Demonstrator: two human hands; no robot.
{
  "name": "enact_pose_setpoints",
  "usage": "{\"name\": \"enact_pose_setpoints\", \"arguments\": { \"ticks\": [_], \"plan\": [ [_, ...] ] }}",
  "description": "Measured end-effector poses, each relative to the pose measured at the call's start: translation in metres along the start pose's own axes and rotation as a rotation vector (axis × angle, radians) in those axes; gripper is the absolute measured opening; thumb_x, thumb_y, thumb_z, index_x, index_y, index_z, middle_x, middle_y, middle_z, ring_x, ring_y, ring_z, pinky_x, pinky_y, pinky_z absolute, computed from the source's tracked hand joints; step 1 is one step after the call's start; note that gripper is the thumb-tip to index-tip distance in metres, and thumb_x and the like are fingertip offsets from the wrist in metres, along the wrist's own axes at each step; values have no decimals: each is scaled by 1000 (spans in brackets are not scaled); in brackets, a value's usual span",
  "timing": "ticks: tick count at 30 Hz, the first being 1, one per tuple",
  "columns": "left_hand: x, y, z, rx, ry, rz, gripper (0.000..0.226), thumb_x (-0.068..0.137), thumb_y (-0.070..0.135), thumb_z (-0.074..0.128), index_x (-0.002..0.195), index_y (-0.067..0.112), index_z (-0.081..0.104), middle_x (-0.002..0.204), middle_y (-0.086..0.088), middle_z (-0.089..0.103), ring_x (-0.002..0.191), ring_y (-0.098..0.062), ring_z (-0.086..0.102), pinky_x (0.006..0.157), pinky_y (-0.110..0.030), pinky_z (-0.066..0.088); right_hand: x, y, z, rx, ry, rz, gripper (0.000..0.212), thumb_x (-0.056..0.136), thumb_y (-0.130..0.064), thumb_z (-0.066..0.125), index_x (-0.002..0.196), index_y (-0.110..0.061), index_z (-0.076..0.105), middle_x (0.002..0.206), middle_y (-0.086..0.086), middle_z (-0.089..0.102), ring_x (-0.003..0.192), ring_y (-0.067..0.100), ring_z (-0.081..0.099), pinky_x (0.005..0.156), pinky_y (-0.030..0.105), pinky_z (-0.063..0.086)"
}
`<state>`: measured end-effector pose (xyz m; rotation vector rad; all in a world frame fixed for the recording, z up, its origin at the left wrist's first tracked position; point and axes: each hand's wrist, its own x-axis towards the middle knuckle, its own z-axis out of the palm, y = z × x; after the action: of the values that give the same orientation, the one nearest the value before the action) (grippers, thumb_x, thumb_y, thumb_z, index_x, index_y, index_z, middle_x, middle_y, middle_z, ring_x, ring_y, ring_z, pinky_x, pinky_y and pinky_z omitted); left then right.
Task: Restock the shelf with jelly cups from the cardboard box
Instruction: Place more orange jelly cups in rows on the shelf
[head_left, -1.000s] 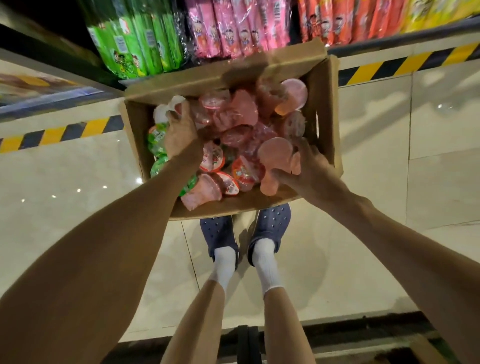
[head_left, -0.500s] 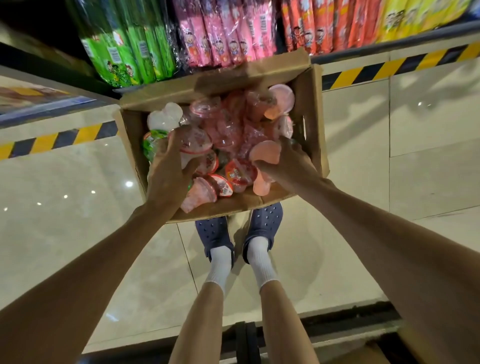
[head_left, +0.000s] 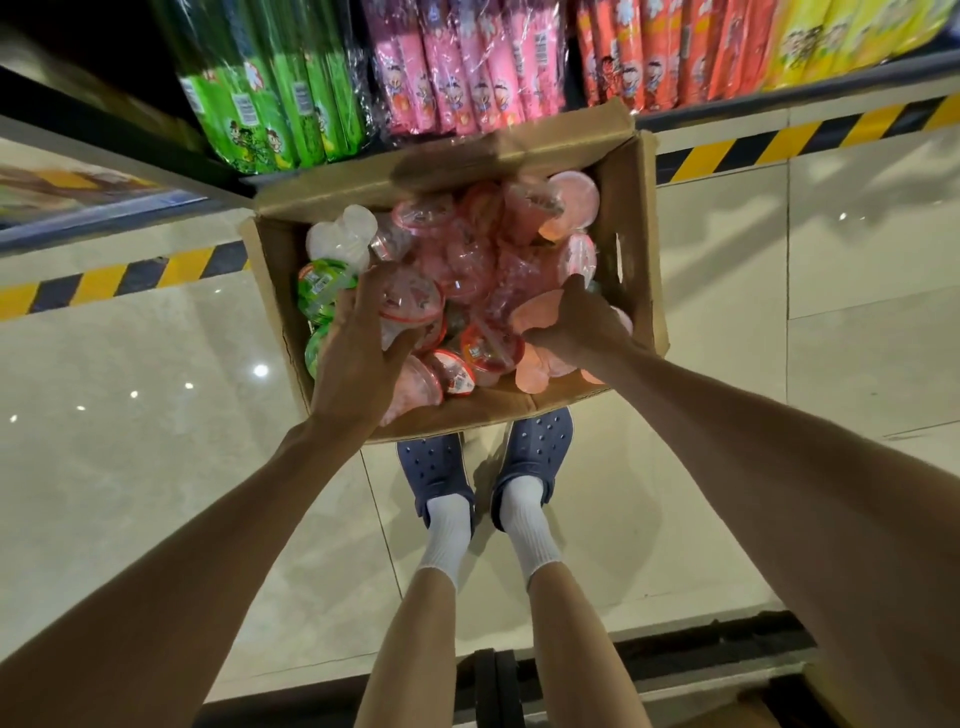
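From the head view, the left hand (head_left: 358, 353) now sits nearer the person than a second ago, when it reached deep toward the far left corner of the open brown cardboard box (head_left: 636, 218); its fingers curl round a clear plastic jelly cup with a pink rim (head_left: 413, 306), lifted just above the heap. The right hand (head_left: 582, 325) has shifted slightly toward the middle of the box and grips a pale pink, heart-shaped jelly cup (head_left: 535, 312), fingers and thumb closed on it.

Beyond both hands lies the heap of jelly cups (head_left: 467, 249): glossy, crinkled transparent plastic, mostly pink with red-printed foil lids. Left of the left hand sit green-lidded jelly cups (head_left: 322, 283), and just past its fingertips a milky white heart-shaped cup (head_left: 340, 236). The box is matte, with a creased far flap, and rests on the polished cream tiled floor (head_left: 156, 389).

Beyond the box, the dark shelf (head_left: 779, 104) carries upright shiny packets: green (head_left: 270, 104), pink (head_left: 467, 67), orange (head_left: 670, 52) and yellow (head_left: 857, 36). Below the wrists, blue perforated clogs (head_left: 431, 467) with white ribbed socks (head_left: 447, 535) stand on the floor.
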<state>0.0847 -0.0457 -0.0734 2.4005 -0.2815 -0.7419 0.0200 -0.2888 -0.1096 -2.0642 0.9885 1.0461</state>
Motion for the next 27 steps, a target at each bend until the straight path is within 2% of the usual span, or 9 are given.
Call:
{"name": "enact_pose_setpoints", "arguments": {
  "ticks": [3,9,12,14,16,18,22,24,27],
  "plan": [
    [-7,14,-11,5,14,-17,74,96,22,73,157,30,31,152,-8,46,136,-26,50,95,-29,44,-25,0,-15,81,78,-46,91,86,-38,84,154,-15,29,142,8,59,120,29,63,73,29,48],
    [-26,60,-49,-29,40,-8,74,97,30,71,158,19,30,156,-9,44,140,-28,47,109,-48,48,-89,-9,-63,232,177,-257,89,82,-41,86,152,-19,35,145,2,56,130,27,56,98,40,51],
    [-37,89,-74,-33,70,24,70,95,33,74,152,19,36,148,-7,52,134,-25,52,106,-46,52,-120,-13,-91,287,201,-304,73,83,-37,85,141,-16,47,119,-3,63,109,22,62,71,9,45],
    [-47,113,-93,-45,96,42,70,94,33,75,151,19,38,147,-5,54,134,-24,54,105,-44,52,-145,-18,-111,394,202,-336,66,85,-36,84,140,-23,49,113,-11,64,100,14,63,64,2,42],
    [-59,139,-113,-63,118,75,68,93,32,76,149,18,40,146,-4,55,132,-23,55,104,-42,53,-176,-25,-133,434,199,-384,65,86,-45,83,141,-30,50,121,-15,67,109,4,65,79,17,54],
    [-71,167,-136,-87,135,96,66,92,38,74,147,18,42,143,-3,58,128,-20,57,102,-34,51,-203,-30,-157,482,179,-458,61,88,-41,83,139,-30,49,127,-10,68,114,8,68,90,33,59],
    [-95,221,-186,-158,118,69,67,92,55,71,146,36,38,139,12,59,122,-10,59,105,-41,53,-270,-48,-205,593,178,-420,66,85,-14,86,134,-21,44,120,0,70,101,11,72,89,26,60],
    [-110,246,-212,-152,108,103,66,93,59,67,147,41,34,140,14,58,122,-9,59,105,-45,52,-300,-55,-227,602,198,-464,70,84,-13,87,137,-21,42,122,-2,68,106,15,71,92,24,58],
    [-135,289,-255,-115,119,181,67,94,60,63,149,37,33,142,11,58,123,-13,60,101,-47,54,-354,-67,-264,597,244,-509,76,82,-19,88,141,-23,41,116,-13,66,106,12,71,99,34,57]
  ]
}}
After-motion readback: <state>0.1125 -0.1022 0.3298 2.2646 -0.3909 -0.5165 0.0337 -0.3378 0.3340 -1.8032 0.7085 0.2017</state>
